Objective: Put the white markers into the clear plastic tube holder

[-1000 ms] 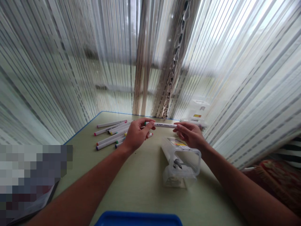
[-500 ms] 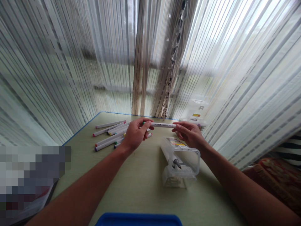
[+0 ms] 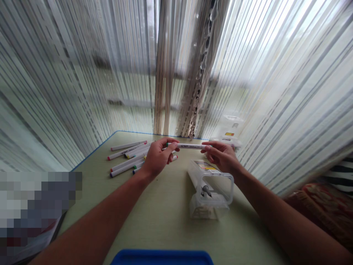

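Note:
A white marker [image 3: 190, 146] with green ends is held level above the table, its printed side facing me. My left hand [image 3: 160, 154] is closed round one end, and my right hand [image 3: 220, 154] pinches the other. Below and left of my left hand, several white markers [image 3: 124, 170] with coloured ends lie in a loose pile, partly hidden by that hand. Just below my right hand, a clear plastic case [image 3: 212, 191] lies on its side, its open end towards me. At least one grey-tipped marker [image 3: 206, 190] shows inside it.
The pale green table [image 3: 154, 217] has a blue edge. Behind my right hand stands another clear container [image 3: 231, 127] with a yellow and red label. A blue object [image 3: 162, 257] sits at the near edge. Striped sheer curtains [image 3: 132, 66] hang right behind the table.
Both hands keep their hold on the marker, which has turned slightly about its length, so its print looks different. The whole view has shifted a little; the case and pile stay put.

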A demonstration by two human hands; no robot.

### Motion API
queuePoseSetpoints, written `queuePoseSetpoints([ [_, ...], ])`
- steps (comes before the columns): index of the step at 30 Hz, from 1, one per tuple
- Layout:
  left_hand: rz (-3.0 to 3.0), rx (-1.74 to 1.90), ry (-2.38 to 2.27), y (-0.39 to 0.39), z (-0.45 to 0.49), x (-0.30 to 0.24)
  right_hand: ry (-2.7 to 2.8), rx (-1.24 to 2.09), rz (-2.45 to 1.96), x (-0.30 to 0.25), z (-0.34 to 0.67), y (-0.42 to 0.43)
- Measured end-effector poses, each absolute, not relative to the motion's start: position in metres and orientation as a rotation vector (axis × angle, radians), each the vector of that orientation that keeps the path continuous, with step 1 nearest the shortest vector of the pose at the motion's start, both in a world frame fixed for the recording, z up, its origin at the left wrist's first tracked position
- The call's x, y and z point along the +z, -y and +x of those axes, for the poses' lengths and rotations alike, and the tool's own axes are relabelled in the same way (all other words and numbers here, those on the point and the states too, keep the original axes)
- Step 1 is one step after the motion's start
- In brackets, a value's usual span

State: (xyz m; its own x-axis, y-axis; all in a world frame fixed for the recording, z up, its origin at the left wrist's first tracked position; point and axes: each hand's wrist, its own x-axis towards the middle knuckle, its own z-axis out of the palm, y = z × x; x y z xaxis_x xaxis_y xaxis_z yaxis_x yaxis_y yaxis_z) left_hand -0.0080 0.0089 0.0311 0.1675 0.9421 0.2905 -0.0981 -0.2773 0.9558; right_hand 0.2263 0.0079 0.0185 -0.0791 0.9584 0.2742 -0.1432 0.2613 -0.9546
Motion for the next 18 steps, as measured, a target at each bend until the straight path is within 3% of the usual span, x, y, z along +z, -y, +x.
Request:
queuePoseSetpoints([
  [18,1.411,1.317,-0.841,-0.0082,-0.0081,0.0328,1.314,1.131,-0.895,0.0184,0.2262,-0.0053],
])
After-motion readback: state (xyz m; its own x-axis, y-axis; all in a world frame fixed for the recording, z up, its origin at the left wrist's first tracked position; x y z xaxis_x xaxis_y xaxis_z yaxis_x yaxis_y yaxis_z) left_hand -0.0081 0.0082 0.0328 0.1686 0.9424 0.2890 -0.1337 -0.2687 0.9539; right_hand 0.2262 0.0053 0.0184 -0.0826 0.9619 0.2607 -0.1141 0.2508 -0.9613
